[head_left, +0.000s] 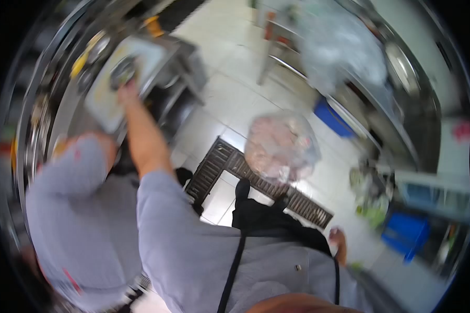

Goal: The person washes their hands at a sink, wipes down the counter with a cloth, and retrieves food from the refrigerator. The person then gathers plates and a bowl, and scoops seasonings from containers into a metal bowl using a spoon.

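My left arm reaches out to the upper left, over a white board or tray (102, 107) with yellowish smears. The fingers of my left hand (126, 93) are closed on the near rim of a small round metal bowl (121, 72). Motion blurs what lies inside the bowl. Low on the right, my right hand (339, 241) hangs beside my black apron (277, 221). It looks partly curled, but it is small and smeared, so its fingers cannot be made out.
A co-worker in a grey shirt (83, 208) stands close on my left. A large clear bag (282, 148) with pinkish contents sits by my feet, near a dark floor grate (209, 169). Blue bins (404, 232) and a metal table (386, 122) with plastic bags line the right.
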Demonstrator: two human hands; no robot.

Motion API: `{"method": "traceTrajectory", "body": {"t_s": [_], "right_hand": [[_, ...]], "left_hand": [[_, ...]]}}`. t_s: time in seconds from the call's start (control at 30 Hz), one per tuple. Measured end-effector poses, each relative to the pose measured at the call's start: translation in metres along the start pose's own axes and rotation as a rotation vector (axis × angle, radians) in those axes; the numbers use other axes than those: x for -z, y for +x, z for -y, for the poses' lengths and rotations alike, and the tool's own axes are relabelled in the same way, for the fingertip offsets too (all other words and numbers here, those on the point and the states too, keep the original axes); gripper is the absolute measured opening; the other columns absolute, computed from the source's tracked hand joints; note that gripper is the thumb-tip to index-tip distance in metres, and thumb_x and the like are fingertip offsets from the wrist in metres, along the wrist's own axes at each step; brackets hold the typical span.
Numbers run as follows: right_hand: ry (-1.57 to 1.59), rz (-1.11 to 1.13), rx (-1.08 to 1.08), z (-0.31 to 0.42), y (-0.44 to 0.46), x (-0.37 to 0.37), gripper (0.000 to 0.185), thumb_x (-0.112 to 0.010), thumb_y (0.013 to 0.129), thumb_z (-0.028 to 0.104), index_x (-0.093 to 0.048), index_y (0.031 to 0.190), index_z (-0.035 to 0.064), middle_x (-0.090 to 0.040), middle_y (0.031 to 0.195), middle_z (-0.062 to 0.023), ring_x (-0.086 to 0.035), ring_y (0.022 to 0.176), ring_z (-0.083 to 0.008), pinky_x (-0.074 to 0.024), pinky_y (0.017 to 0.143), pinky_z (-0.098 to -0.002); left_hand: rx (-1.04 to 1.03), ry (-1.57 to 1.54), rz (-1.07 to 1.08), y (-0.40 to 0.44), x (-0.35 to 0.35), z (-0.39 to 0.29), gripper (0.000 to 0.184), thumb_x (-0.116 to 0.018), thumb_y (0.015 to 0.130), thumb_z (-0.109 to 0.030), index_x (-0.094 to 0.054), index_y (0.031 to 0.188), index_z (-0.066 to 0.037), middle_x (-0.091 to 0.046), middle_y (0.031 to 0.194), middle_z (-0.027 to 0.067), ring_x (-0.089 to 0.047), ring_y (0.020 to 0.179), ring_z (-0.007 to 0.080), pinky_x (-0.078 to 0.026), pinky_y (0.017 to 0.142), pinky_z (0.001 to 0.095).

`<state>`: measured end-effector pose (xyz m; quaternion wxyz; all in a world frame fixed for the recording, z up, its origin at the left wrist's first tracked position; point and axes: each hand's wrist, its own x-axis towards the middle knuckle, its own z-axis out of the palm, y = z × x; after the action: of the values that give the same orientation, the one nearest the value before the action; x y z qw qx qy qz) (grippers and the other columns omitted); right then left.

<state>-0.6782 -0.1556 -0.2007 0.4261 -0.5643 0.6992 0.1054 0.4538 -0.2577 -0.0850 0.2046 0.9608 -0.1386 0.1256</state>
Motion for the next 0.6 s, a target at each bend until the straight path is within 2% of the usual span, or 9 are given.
{"method": "traceTrajectory", "body": {"t_s": [0.07,0.1,0.13,0.2,0.23,0.27,0.37,0.43,0.6], "right_hand": [[-0.423,0.128,0.225,-0.036,0.026,0.013,0.026,-0.059,0.080,0.025,-0.059,0.097,0.0056,-0.063,0.068,-0.0121,-0.062,0.059,-0.0253,-0.0514,0.055,-0.0385],[0.039,0.012,-0.217,0.033,0.000,0.033,0.021,-0.057,0.079,0.023,-0.061,0.093,0.0067,-0.062,0.064,-0.0106,-0.061,0.053,-0.0250,-0.0501,0.050,-0.0369],[-0.018,-0.017,-0.178,0.091,-0.016,0.062,0.018,-0.057,0.079,0.023,-0.062,0.087,0.0073,-0.062,0.061,-0.0101,-0.061,0.053,-0.0217,-0.0496,0.050,-0.0346],[0.255,-0.183,-0.175,0.102,0.002,0.095,0.013,-0.060,0.077,0.014,-0.062,0.087,0.0059,-0.059,0.059,-0.0070,-0.058,0.051,-0.0156,-0.0471,0.047,-0.0310],[0.265,-0.330,-0.093,0.095,0.021,0.112,0.012,-0.058,0.078,0.010,-0.061,0.088,0.0053,-0.058,0.060,-0.0060,-0.055,0.050,-0.0135,-0.0461,0.046,-0.0303],[0.311,-0.398,-0.050,0.099,0.035,0.138,0.012,-0.057,0.079,0.010,-0.061,0.089,0.0049,-0.058,0.061,-0.0056,-0.055,0.051,-0.0130,-0.0457,0.046,-0.0299],[0.348,-0.585,0.219,0.106,0.109,0.248,0.011,-0.054,0.081,0.010,-0.060,0.087,0.0036,-0.058,0.064,-0.0042,-0.055,0.055,-0.0124,-0.0446,0.049,-0.0289],[0.118,-0.785,0.267,0.142,0.140,0.361,0.019,-0.055,0.081,0.022,-0.061,0.086,0.0048,-0.063,0.078,-0.0169,-0.060,0.072,-0.0345,-0.0472,0.066,-0.0392],[0.069,-1.092,0.339,0.182,0.335,0.635,0.019,-0.053,0.080,0.017,-0.061,0.093,0.0053,-0.062,0.094,-0.0212,-0.058,0.094,-0.0376,-0.0465,0.078,-0.0442]], "left_hand": [[-0.378,-0.488,-0.112,-0.031,0.003,0.002,0.045,-0.061,0.079,-0.048,-0.067,0.098,-0.008,-0.067,0.092,0.0167,-0.064,0.082,0.0328,-0.051,0.070,0.0460],[0.126,-0.668,0.139,-0.096,0.089,-0.074,0.049,-0.068,0.074,-0.049,-0.067,0.096,-0.006,-0.067,0.087,0.0153,-0.064,0.079,0.0302,-0.052,0.068,0.0442],[0.090,-0.196,0.205,-0.042,0.039,-0.034,0.053,-0.067,0.076,-0.046,-0.063,0.100,0.001,-0.066,0.092,0.0165,-0.064,0.081,0.0289,-0.053,0.067,0.0432],[-0.026,-0.975,-0.050,-0.008,-0.029,0.013,0.050,-0.060,0.086,-0.034,-0.054,0.106,0.012,-0.060,0.096,0.0218,-0.061,0.074,0.0296,-0.056,0.061,0.0417],[0.386,-1.415,-0.123,-0.077,0.024,-0.063,0.046,-0.057,0.089,-0.031,-0.053,0.106,0.012,-0.057,0.093,0.0210,-0.060,0.075,0.0289,-0.056,0.065,0.0402],[0.608,-1.291,0.039,-0.117,0.053,-0.107,0.045,-0.055,0.090,-0.031,-0.049,0.108,0.011,-0.055,0.092,0.0185,-0.058,0.077,0.0264,-0.055,0.068,0.0381],[0.367,-1.261,0.207,-0.209,0.041,-0.178,0.047,-0.057,0.090,-0.036,-0.045,0.109,0.005,-0.053,0.094,0.0138,-0.056,0.076,0.0215,-0.052,0.065,0.0324],[0.236,-1.229,0.365,-0.279,0.033,-0.226,0.046,-0.059,0.089,-0.039,-0.044,0.108,0.000,-0.053,0.096,0.0120,-0.055,0.078,0.0192,-0.049,0.062,0.0292],[0.084,-0.910,0.540,-0.448,0.033,-0.288,0.025,-0.050,0.095,-0.034,-0.049,0.092,-0.009,-0.050,0.070,0.0001,-0.044,0.056,0.0077,-0.038,0.048,0.0226]]}}
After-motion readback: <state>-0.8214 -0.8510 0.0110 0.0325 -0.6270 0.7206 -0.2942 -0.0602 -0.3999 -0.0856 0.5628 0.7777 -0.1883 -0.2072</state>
